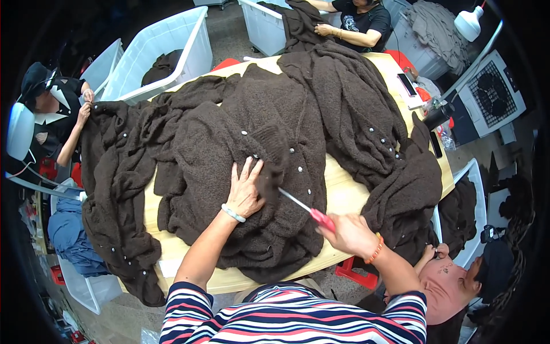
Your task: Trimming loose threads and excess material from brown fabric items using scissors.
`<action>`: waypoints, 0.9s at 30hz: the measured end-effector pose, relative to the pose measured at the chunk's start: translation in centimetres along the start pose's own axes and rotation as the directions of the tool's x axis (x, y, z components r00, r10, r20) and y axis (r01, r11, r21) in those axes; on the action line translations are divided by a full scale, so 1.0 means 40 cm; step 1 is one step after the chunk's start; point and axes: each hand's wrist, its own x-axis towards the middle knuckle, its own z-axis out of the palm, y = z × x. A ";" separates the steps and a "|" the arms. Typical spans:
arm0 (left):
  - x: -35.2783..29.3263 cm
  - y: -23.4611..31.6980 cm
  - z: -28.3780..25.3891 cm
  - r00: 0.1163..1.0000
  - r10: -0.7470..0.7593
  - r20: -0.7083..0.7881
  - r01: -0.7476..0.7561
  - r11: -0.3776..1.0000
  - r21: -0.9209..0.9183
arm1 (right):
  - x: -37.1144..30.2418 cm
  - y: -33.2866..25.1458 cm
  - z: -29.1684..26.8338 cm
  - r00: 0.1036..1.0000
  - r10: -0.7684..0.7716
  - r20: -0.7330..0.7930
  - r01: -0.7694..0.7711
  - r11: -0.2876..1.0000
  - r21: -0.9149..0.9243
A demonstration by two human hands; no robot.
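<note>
A dark brown knit cardigan [209, 135] with shiny buttons lies spread before me on the table. My left hand [246, 186] rests flat on it, fingers stretched out, the tips just below a button [256, 156]. To the right, my right hand [353, 234] is closed round the red handle of a tool with a thin metal shaft [296, 198]. The shaft points up and left, its tip at a blurred fold of the knit; the exact kind of tool cannot be made out. More buttons [300, 169] run down the cardigan right of that tip.
More brown knitwear covers the pale wooden table [349, 186] on both sides. People work at the left, far and right edges. White bins [197, 43] stand around, one holding blue cloth [71, 232]. A phone [407, 84], a black cylinder [439, 116] and a lamp [469, 24] are at the right.
</note>
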 end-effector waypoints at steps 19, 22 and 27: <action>0.019 0.060 0.060 0.983 0.164 0.081 -0.179 0.956 0.231 | -0.039 -0.036 0.030 0.995 0.019 -0.102 -0.027 0.997 -0.075; 0.028 0.078 0.058 0.947 0.074 0.314 -0.172 0.939 0.297 | -0.008 -0.030 0.023 0.987 -0.044 -0.155 0.033 0.996 -0.079; 0.037 0.069 0.099 0.966 0.172 0.191 -0.230 0.911 0.342 | 0.182 -0.066 -0.026 0.921 -0.169 -0.351 0.154 0.986 -0.069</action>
